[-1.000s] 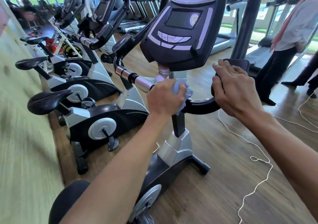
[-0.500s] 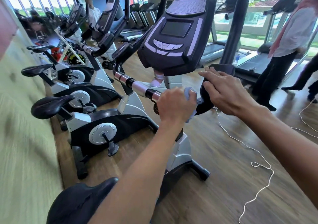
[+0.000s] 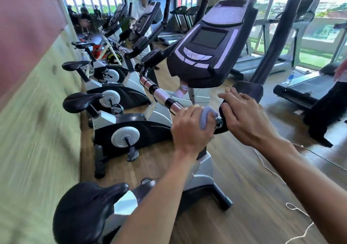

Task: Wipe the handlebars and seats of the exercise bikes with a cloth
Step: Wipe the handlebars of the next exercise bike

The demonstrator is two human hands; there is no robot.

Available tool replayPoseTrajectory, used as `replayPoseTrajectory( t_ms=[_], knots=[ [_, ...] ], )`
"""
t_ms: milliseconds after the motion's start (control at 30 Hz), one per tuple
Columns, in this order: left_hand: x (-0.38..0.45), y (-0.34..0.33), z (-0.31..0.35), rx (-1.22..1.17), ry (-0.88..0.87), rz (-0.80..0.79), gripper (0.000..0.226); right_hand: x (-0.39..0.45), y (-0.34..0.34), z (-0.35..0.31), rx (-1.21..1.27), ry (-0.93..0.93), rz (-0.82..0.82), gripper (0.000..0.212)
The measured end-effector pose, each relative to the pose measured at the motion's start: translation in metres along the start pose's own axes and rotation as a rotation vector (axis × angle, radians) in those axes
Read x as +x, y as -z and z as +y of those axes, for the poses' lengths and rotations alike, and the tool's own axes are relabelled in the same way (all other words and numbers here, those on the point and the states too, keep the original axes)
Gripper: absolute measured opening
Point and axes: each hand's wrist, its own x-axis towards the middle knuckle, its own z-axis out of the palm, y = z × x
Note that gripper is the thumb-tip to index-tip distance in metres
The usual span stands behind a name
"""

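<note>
The nearest exercise bike has a dark console (image 3: 210,48), a handlebar (image 3: 159,93) with silver and black sections, and a black seat (image 3: 84,206) at the bottom left. My left hand (image 3: 189,129) grips a pale blue cloth (image 3: 205,117) wrapped round the handlebar near its middle. My right hand (image 3: 246,120) rests on the right black grip of the handlebar (image 3: 223,110), fingers laid over it.
More bikes (image 3: 129,131) with black seats (image 3: 80,101) line the green wall on the left. Treadmills (image 3: 308,86) stand along the windows on the right. A white cord (image 3: 298,212) lies on the wooden floor. A person (image 3: 144,1) stands far back.
My left hand with the cloth has slid right along the handlebar toward my right hand. The view has tilted down, so the near seat shows more.
</note>
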Motion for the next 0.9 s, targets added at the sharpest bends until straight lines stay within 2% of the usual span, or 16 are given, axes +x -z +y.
replayPoseTrajectory(
  t_ms=[67, 133, 233, 333, 367, 433, 500, 567, 733, 867, 900],
  knots=[
    [-0.014, -0.001, -0.009, -0.105, -0.052, 0.086, 0.041, 0.002, -0.001, 0.003, -0.001, 0.017, 0.009, 0.034],
    [-0.001, 0.001, -0.020, -0.137, 0.013, 0.115, 0.037, 0.005, -0.003, 0.005, 0.012, -0.004, -0.015, 0.032],
    [0.034, 0.008, -0.038, -0.177, 0.370, 0.289, 0.042, 0.008, -0.003, 0.000, 0.109, -0.015, -0.007, 0.046],
    [0.064, 0.015, -0.064, -0.342, 0.726, 0.448, 0.045, 0.013, -0.010, -0.017, 0.181, 0.129, 0.079, 0.038],
    [0.070, 0.011, -0.072, -0.379, 0.787, 0.414, 0.042, 0.018, -0.016, -0.023, 0.211, 0.147, 0.076, 0.036],
    [0.073, -0.006, -0.081, -0.358, 0.780, 0.197, 0.044, 0.031, -0.033, -0.034, 0.249, 0.106, 0.020, 0.033],
    [0.064, -0.025, -0.083, -0.302, 0.695, 0.018, 0.063, 0.049, -0.056, -0.040, 0.232, 0.030, -0.058, 0.030],
    [0.059, -0.036, -0.090, -0.243, 0.663, -0.013, 0.078, 0.066, -0.081, -0.045, 0.180, -0.029, -0.129, 0.031],
    [0.092, -0.049, -0.129, -0.150, 0.655, -0.039, 0.068, 0.106, -0.132, -0.054, 0.171, -0.165, -0.226, 0.025],
    [0.120, -0.053, -0.161, -0.198, 0.716, -0.054, 0.068, 0.115, -0.148, -0.053, 0.077, -0.246, -0.316, 0.042],
    [0.118, -0.050, -0.161, -0.210, 0.699, -0.044, 0.066, 0.115, -0.149, -0.053, 0.038, -0.265, -0.334, 0.040]
  ],
)
